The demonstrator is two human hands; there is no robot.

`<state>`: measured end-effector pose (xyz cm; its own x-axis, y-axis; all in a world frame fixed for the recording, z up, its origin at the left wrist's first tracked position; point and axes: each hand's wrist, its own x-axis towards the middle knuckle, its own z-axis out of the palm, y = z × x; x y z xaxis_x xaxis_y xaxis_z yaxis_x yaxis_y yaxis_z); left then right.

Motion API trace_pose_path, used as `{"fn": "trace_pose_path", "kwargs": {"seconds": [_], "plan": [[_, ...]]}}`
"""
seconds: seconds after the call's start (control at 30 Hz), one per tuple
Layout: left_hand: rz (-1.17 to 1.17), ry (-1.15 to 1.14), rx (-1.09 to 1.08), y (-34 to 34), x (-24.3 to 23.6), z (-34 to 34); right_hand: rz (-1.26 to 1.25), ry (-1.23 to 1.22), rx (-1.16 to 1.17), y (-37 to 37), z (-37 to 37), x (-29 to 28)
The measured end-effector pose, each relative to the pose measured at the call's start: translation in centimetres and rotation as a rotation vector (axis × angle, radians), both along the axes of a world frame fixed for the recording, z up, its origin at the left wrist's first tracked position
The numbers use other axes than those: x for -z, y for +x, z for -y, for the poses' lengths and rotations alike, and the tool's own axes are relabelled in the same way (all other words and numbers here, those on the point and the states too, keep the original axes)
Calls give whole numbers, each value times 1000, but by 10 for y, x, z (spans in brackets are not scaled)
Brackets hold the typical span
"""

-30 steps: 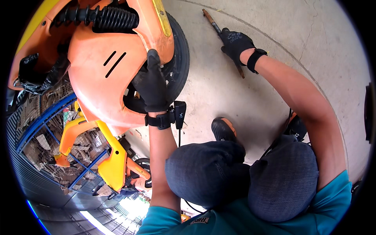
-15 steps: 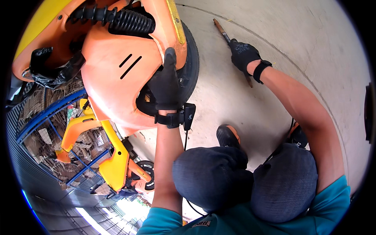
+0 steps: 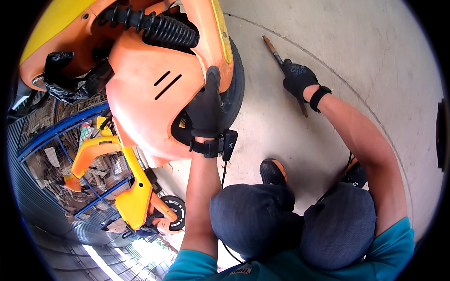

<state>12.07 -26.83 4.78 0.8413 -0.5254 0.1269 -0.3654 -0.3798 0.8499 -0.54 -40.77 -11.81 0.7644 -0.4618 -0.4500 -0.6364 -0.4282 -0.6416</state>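
One rod (image 3: 276, 55) slants over the floor (image 3: 349, 44), the outstretched right hand (image 3: 300, 78) closed round it. The left hand (image 3: 205, 107), against one orange cover (image 3: 140, 105) with two slots (image 3: 168, 87), points forward; its grip is unclear.

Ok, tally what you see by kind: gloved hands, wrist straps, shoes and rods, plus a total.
Gloved hands: 2
Wrist straps: 2
Shoes: 2
Rod: 1
Total: 7
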Motion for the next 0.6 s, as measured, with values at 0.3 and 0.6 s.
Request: {"fn": "trace_pose_path", "kwargs": {"seconds": [0.3, 0.6], "plan": [[280, 128, 90, 9, 6, -10, 100, 165, 48, 16, 22, -46], [240, 103, 34, 13, 20, -18, 656, 781, 329, 96, 35, -148]]}}
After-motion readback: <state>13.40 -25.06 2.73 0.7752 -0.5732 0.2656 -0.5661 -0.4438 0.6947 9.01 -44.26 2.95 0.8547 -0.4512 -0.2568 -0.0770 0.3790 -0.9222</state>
